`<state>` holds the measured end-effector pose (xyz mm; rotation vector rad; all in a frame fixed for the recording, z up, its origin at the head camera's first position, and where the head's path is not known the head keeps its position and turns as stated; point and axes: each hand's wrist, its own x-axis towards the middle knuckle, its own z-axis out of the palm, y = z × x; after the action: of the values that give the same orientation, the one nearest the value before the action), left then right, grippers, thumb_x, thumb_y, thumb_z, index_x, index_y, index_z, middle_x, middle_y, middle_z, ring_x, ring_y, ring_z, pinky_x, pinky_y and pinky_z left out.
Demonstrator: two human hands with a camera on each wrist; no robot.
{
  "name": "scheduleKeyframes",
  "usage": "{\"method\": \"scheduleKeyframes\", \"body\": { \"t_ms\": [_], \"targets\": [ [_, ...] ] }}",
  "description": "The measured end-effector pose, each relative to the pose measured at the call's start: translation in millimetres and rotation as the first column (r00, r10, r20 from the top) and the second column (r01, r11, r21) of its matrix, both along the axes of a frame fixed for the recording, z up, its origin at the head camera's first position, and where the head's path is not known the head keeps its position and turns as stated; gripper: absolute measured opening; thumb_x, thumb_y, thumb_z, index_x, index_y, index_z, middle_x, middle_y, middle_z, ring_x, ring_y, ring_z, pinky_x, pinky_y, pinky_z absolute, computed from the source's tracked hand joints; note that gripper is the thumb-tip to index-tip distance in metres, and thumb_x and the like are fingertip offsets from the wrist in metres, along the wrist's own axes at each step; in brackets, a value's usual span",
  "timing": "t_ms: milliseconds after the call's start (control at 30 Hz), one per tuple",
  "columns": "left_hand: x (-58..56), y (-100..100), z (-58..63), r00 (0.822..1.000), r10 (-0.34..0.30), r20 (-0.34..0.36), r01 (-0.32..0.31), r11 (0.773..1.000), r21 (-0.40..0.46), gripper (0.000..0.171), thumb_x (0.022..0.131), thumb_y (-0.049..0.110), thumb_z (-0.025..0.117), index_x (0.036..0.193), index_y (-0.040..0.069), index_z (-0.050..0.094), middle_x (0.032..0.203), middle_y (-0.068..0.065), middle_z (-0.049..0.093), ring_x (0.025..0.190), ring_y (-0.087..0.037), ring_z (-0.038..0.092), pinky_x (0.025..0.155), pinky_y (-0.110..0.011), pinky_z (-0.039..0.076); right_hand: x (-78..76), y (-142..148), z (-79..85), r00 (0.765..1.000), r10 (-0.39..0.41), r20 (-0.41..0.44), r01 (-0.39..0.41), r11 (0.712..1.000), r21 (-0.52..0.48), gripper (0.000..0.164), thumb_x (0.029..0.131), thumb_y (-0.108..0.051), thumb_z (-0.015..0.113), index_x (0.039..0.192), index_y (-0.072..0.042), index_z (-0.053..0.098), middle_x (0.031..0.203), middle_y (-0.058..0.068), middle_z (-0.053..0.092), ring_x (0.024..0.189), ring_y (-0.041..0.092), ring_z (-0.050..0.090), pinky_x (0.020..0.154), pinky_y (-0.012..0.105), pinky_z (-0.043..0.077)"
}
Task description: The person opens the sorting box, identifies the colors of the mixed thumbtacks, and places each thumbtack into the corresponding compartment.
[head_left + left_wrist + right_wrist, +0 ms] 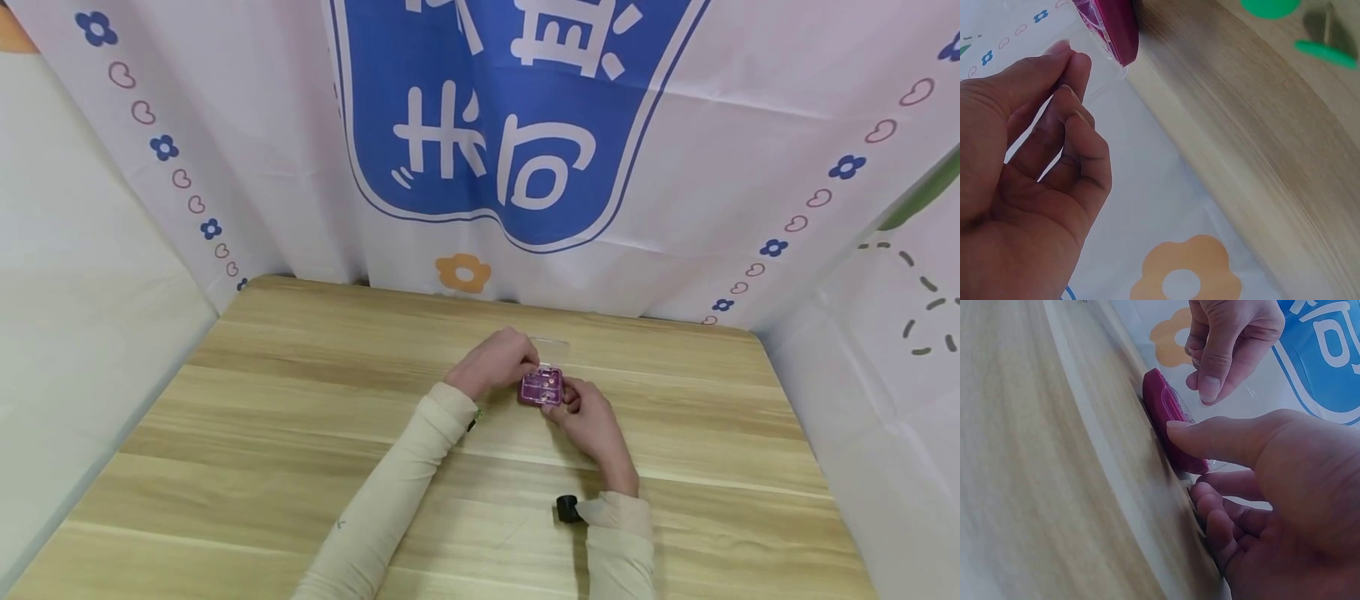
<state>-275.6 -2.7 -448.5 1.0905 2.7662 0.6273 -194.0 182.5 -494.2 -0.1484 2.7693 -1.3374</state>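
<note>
A small magenta compartment box lies towards the back of the table, with a few tiny pale items inside. Its clear lid is swung back towards the curtain. My right hand grips the box at its right near corner; in the right wrist view the thumb presses its magenta side. Over the box's far left corner is my left hand. The left wrist view shows its thumb and forefinger meeting at the tips beside the box; I cannot tell whether something tiny is between them.
The wood-grain table ends at a white curtain with blue and orange prints. White cloth walls stand on both sides. A black wrist piece sits at the right cuff.
</note>
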Motion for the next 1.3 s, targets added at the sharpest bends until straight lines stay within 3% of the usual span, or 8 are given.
{"method": "scheduleKeyframes", "body": {
  "t_ms": [367, 733, 1000, 1300],
  "targets": [
    [-0.8, -3.7, 0.4, 1.000, 0.013, -0.015, -0.014, 1.000, -0.010, 0.008, 0.085, 0.012, 0.068, 0.082, 0.012, 0.075, 0.075, 0.006, 0.067, 0.061, -0.006, 0.055, 0.059, -0.021, 0.049, -1.0, -0.3, -0.1, 1.000, 0.002, 0.008, -0.002, 1.000, 0.008, 0.060, 0.078, -0.019, 0.076, 0.130, -0.001, 0.051, 0.092, 0.011, 0.056, 0.079, 0.022, 0.050, 0.068, 0.036, 0.047],
    [5.3, -12.0, 2.4, 0.998, 0.028, 0.055, -0.029, 0.999, 0.015, 0.007, 0.086, 0.012, 0.068, 0.085, 0.011, 0.075, 0.076, 0.002, 0.069, 0.058, -0.007, 0.055, 0.055, -0.021, 0.049, -2.0, 0.6, -1.6, 1.000, -0.002, 0.008, 0.002, 1.000, 0.004, 0.061, 0.078, -0.018, 0.077, 0.129, 0.001, 0.050, 0.093, 0.011, 0.056, 0.081, 0.023, 0.050, 0.070, 0.036, 0.047],
    [21.6, -24.0, 9.5, 0.992, 0.026, 0.125, -0.029, 0.999, 0.017, 0.007, 0.086, 0.012, 0.068, 0.084, 0.012, 0.075, 0.079, 0.001, 0.070, 0.061, -0.007, 0.056, 0.059, -0.022, 0.051, -0.4, 0.3, 1.0, 1.000, -0.006, 0.019, 0.006, 1.000, 0.000, 0.062, 0.078, -0.018, 0.076, 0.130, 0.002, 0.049, 0.095, 0.012, 0.056, 0.082, 0.023, 0.050, 0.072, 0.037, 0.048],
    [42.8, -45.6, 0.0, 0.991, 0.013, 0.133, -0.011, 1.000, -0.014, 0.007, 0.084, 0.012, 0.069, 0.084, 0.015, 0.076, 0.078, 0.006, 0.070, 0.064, -0.004, 0.057, 0.065, -0.023, 0.052, -0.1, -1.0, -0.8, 1.000, -0.009, 0.025, 0.009, 1.000, 0.002, 0.063, 0.078, -0.018, 0.076, 0.130, 0.002, 0.049, 0.095, 0.012, 0.056, 0.083, 0.023, 0.050, 0.073, 0.038, 0.048]
  ]
}}
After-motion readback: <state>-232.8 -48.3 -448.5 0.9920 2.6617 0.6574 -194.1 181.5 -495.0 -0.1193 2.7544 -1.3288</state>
